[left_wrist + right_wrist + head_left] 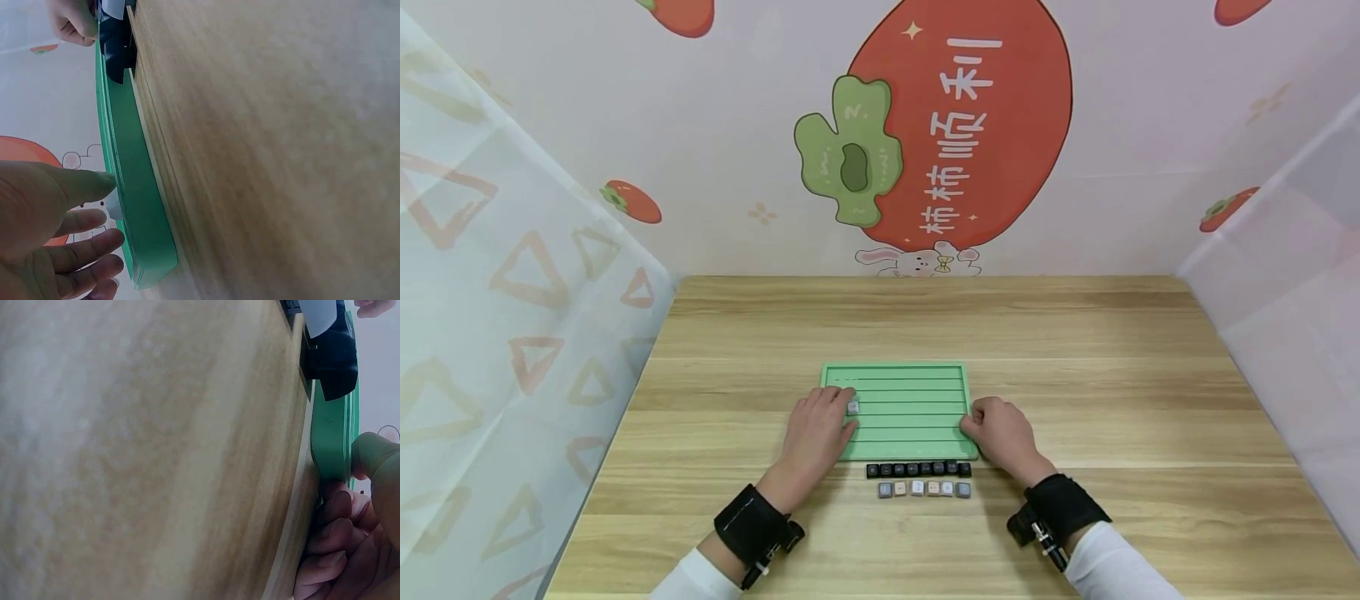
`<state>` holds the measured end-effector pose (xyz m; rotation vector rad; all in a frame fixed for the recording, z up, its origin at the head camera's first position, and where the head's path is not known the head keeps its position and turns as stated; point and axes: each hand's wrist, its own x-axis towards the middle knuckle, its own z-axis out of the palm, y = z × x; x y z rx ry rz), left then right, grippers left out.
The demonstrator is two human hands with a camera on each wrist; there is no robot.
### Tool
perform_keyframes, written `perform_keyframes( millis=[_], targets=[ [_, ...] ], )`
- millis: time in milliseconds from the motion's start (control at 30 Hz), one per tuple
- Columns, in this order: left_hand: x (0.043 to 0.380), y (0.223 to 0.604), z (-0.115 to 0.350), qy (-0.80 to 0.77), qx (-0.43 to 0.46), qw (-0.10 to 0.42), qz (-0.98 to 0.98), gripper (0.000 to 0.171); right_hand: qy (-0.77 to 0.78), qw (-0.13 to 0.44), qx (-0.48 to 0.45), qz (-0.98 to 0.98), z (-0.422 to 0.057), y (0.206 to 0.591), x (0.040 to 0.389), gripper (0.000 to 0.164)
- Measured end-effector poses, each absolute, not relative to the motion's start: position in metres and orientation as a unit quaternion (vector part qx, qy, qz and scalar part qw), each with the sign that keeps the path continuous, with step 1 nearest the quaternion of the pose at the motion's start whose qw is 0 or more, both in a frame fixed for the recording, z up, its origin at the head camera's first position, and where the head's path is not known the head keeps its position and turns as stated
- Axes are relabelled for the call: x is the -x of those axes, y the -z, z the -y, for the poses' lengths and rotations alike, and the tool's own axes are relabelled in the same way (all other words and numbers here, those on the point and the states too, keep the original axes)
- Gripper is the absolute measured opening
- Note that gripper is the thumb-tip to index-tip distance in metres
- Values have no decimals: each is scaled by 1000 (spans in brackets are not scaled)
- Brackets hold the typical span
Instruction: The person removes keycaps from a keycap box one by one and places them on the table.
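Observation:
A green tray (910, 408) with parallel ridges lies on the wooden table. On its left part sits one pale grey keycap (853, 407). My left hand (816, 425) reaches over the tray's left edge, thumb and forefinger spread on either side of that keycap; the left wrist view shows the fingers loosely extended. At the opposite edge, my right hand (1006, 435) grips the tray, thumb on the rim and other fingers curled against its side, as the right wrist view shows. The keycap is partly hidden behind the thumb in the left wrist view.
Just in front of the tray stands a row of several black keycaps (919, 470). Nearer still is a row of several grey, beige and white keycaps (933, 489). A printed backdrop (737, 125) rises behind the table, with hanging sheets on both sides.

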<state>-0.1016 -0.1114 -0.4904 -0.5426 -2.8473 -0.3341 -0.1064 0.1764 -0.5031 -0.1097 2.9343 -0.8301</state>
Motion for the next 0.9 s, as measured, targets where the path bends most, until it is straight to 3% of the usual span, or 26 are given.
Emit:
perform_keyframes(
  millis=[300, 900],
  targets=[
    [106, 493, 109, 97, 175, 88, 976, 34, 277, 40, 33, -959, -175, 503, 106, 33],
    [112, 491, 107, 89, 178, 107, 974, 18, 271, 48, 26, -961, -175, 501, 106, 32]
  ],
)
